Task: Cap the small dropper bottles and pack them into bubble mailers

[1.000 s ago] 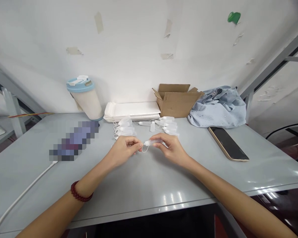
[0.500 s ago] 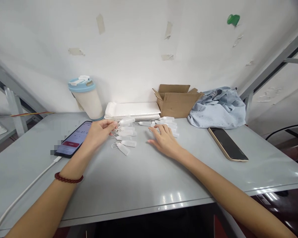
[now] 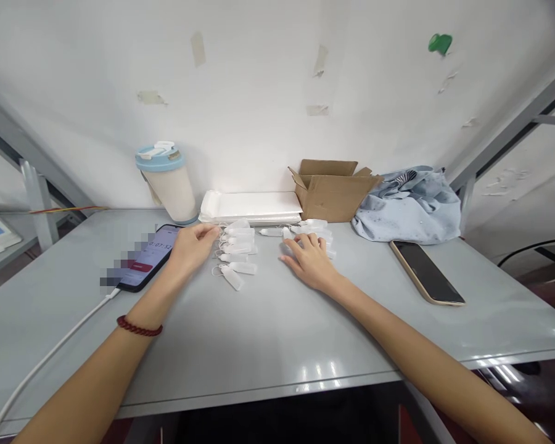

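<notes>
Left hand (image 3: 192, 248) is pinching, contents unclear, beside left-row bottles (image 3: 239, 248); right hand (image 3: 311, 263), spread, clasping nothing visible, is apparently steadying right-row bottles (image 3: 316, 223).

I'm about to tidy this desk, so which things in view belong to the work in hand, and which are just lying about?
Apparently in use: translucent bottles near the left hand; more bottles by the right hand.

Likely just lying about: lidded cup; blue cloth; dark phone; lit phone; cardboard box and white stack, role unclear.
</notes>
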{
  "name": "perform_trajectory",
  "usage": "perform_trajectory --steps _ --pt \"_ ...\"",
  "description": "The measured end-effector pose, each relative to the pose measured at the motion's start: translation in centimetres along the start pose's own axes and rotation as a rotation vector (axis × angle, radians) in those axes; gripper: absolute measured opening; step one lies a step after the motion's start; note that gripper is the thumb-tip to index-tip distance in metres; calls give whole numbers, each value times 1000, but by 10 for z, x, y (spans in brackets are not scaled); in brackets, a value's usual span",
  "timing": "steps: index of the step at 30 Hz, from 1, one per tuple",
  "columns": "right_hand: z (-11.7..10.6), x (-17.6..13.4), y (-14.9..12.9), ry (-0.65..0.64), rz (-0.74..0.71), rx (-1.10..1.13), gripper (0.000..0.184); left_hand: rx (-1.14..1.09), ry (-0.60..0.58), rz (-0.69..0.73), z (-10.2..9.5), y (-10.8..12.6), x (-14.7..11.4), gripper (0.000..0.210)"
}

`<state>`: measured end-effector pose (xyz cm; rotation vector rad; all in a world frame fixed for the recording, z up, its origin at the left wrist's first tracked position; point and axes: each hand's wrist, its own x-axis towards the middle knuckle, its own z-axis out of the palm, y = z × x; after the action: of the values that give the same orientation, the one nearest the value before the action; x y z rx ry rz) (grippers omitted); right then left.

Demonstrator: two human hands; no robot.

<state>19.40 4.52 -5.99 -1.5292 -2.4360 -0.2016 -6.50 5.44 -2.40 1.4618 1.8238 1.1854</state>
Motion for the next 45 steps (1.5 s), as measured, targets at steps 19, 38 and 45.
perform_trajectory --steps 19,38,45 --pt "-29 -3 24 334 276 848 19 137 0 388 19 25 -44 27" --pt "-49 -13 6 182 339 1291 16 -49 -294 189 21 37 -57 34" --pt "-50 -14 4 180 312 1270 19 -53 -325 218 22 38 -58 30"
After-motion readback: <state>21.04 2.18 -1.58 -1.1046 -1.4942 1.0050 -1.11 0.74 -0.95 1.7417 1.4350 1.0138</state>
